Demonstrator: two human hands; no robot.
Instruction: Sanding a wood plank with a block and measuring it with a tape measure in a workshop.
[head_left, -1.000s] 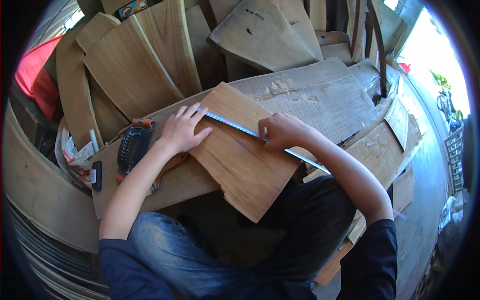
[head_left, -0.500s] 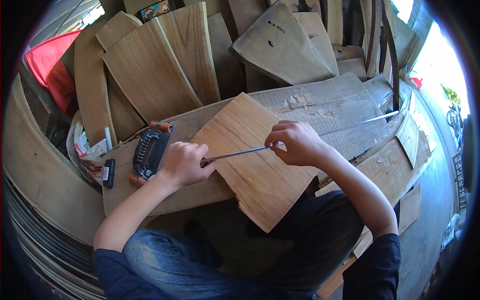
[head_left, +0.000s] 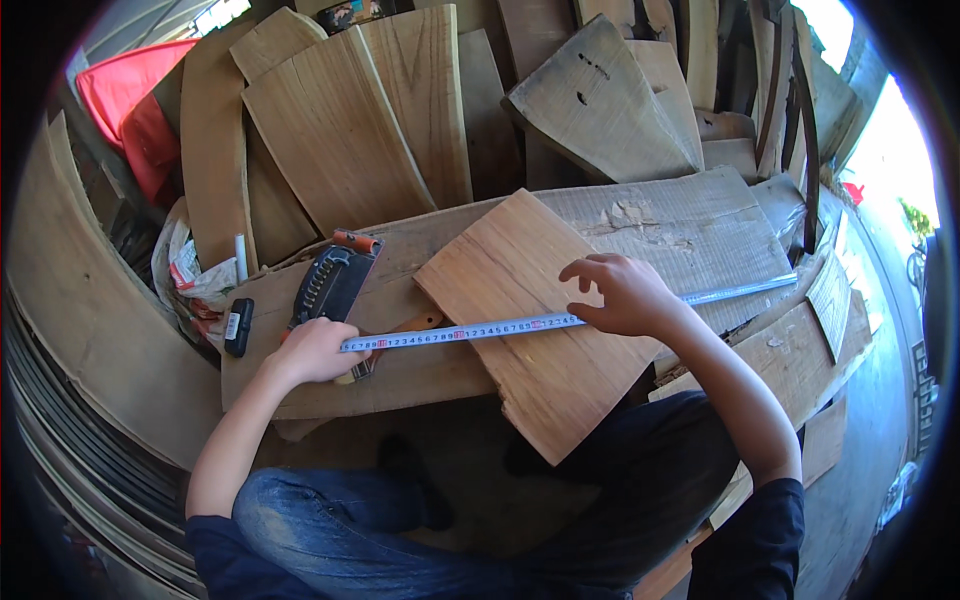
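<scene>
A tape measure blade (head_left: pixel 480 331), printed side up, stretches across a flat wooden board (head_left: pixel 560 370) that lies askew on a thick plank. My left hand (head_left: pixel 318 350) is closed on the blade's left part, over the plank. Above the board, my right hand (head_left: pixel 625 295) has its fingers raised and apart, with the thumb close to the blade; whether it touches cannot be made out. The blade runs on under that hand to the far right. A brush with a wooden handle (head_left: pixel 425 321) lies partly beneath the blade, beside my left hand.
The plank (head_left: pixel 440 385) also bears a black hand sander (head_left: pixel 335 285) with orange ends and a small black case (head_left: pixel 238 328) with a white label. Wooden boards (head_left: pixel 340 130) lean along the back. A red cloth (head_left: pixel 130 110) and a plastic bag (head_left: pixel 200 275) are at left.
The blade has turned from edge-on to face-up. My left hand has moved left and down, uncovering the brush handle. My right hand has opened its pinch on the blade.
</scene>
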